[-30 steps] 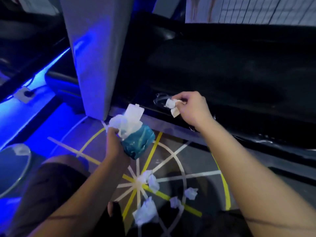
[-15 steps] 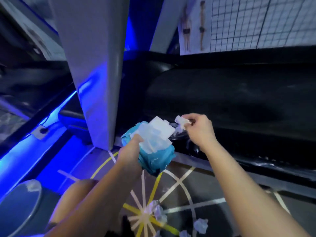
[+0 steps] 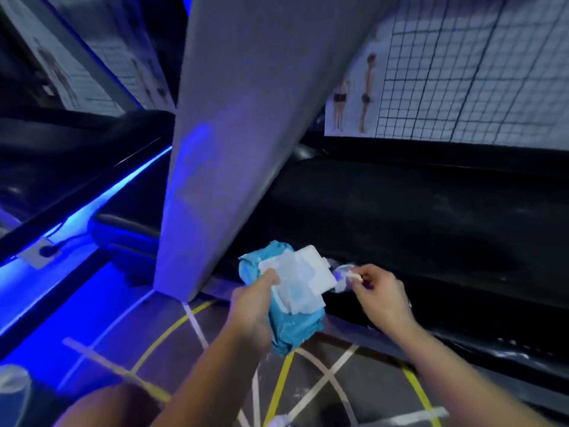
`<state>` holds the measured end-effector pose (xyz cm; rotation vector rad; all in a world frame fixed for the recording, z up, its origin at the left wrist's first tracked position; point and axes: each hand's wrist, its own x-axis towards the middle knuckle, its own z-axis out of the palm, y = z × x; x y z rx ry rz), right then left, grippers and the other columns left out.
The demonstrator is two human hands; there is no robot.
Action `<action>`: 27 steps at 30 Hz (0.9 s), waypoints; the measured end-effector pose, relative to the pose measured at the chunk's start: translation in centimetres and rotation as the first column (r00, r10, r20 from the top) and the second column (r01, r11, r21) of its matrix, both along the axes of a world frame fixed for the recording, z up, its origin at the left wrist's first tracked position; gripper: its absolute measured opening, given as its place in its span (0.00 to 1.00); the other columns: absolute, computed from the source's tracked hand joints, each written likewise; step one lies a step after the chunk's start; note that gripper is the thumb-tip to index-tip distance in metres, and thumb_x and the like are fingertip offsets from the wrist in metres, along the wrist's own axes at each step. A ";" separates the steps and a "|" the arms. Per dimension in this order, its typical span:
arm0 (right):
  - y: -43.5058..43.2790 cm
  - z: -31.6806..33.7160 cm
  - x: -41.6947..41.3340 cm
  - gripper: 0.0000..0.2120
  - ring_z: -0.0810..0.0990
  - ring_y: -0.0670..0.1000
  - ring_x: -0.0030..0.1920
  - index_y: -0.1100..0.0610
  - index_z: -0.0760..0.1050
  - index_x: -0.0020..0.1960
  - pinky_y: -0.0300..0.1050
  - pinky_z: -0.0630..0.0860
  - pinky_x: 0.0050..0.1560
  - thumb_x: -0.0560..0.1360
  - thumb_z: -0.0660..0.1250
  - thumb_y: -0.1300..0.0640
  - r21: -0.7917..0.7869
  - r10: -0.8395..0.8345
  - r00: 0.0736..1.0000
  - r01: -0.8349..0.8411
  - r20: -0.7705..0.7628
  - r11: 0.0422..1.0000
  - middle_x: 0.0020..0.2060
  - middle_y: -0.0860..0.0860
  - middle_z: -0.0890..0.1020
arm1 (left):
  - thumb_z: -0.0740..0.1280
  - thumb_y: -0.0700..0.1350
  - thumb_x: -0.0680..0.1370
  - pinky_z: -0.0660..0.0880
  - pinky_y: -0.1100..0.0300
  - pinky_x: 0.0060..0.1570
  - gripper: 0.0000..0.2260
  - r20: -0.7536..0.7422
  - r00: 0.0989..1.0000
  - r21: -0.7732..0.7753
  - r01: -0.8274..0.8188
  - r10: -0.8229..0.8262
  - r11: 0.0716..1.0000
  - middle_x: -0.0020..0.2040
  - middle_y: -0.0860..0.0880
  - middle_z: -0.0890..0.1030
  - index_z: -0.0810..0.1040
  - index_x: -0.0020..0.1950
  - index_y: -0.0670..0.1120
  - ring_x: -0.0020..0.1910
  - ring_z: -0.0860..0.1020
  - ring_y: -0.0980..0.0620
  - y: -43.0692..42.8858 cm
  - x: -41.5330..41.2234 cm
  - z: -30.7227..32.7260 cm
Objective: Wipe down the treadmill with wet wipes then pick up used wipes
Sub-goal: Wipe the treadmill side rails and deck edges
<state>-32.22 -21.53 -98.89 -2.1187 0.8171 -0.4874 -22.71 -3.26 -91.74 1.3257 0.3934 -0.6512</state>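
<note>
My left hand (image 3: 252, 306) grips a teal pack of wet wipes (image 3: 289, 322) with its white flap (image 3: 311, 272) raised and a wipe showing at the opening. My right hand (image 3: 380, 292) pinches a small white wipe (image 3: 349, 276) right beside the flap. Both hands hover in front of the black treadmill deck (image 3: 431, 217), close to its near side rail (image 3: 462, 343). A grey treadmill upright (image 3: 234, 134) rises just left of the pack.
The floor (image 3: 323, 380) carries yellow and white line markings, with one crumpled used wipe (image 3: 278, 422) at the bottom edge. Blue strip lighting (image 3: 92, 208) runs along the left. A gridded posture chart (image 3: 462, 66) hangs behind the treadmill. My knee (image 3: 117, 405) is at lower left.
The view tilted up, so the scattered wipes on the floor slid out of sight. My left hand raised the pack toward my right hand, which now holds its wipe beside the flap.
</note>
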 end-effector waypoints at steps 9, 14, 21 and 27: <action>-3.0 2.4 1.7 0.04 0.81 0.52 0.46 0.55 0.84 0.49 0.42 0.73 0.47 0.76 0.71 0.60 -0.218 -0.003 0.981 -0.041 -0.196 0.975 0.45 0.52 0.83 | 0.68 0.36 0.78 0.82 0.45 0.28 0.11 -0.064 0.997 -0.023 -0.050 0.049 0.998 0.46 0.36 0.86 0.80 0.59 0.36 0.41 0.86 0.37 -0.6 1.4 -0.5; -3.5 0.5 -0.8 0.05 0.83 0.49 0.43 0.53 0.84 0.49 0.32 0.69 0.36 0.75 0.71 0.60 -0.108 0.029 0.950 -0.066 -0.310 0.992 0.42 0.51 0.86 | 0.67 0.35 0.78 0.79 0.48 0.22 0.06 -0.064 0.998 -0.001 -0.024 0.024 1.000 0.42 0.36 0.85 0.80 0.54 0.36 0.28 0.84 0.43 -0.4 0.8 -1.0; -1.3 -1.4 3.2 0.07 0.83 0.47 0.47 0.50 0.85 0.46 0.37 0.75 0.47 0.75 0.70 0.60 -0.075 0.169 0.940 -0.199 -0.295 0.977 0.45 0.48 0.87 | 0.64 0.38 0.78 0.84 0.46 0.36 0.13 -0.026 0.998 0.103 -0.047 0.050 0.994 0.49 0.38 0.87 0.81 0.61 0.40 0.43 0.86 0.38 4.3 2.2 -3.5; -1.2 -3.0 10.4 0.04 0.77 0.48 0.41 0.56 0.83 0.46 0.35 0.65 0.37 0.74 0.69 0.60 -0.088 0.129 0.965 -0.153 -0.228 0.984 0.38 0.50 0.81 | 0.67 0.37 0.75 0.80 0.53 0.27 0.13 -0.008 0.995 0.191 -0.097 0.100 0.977 0.47 0.38 0.84 0.79 0.59 0.39 0.40 0.83 0.39 7.4 3.8 -3.8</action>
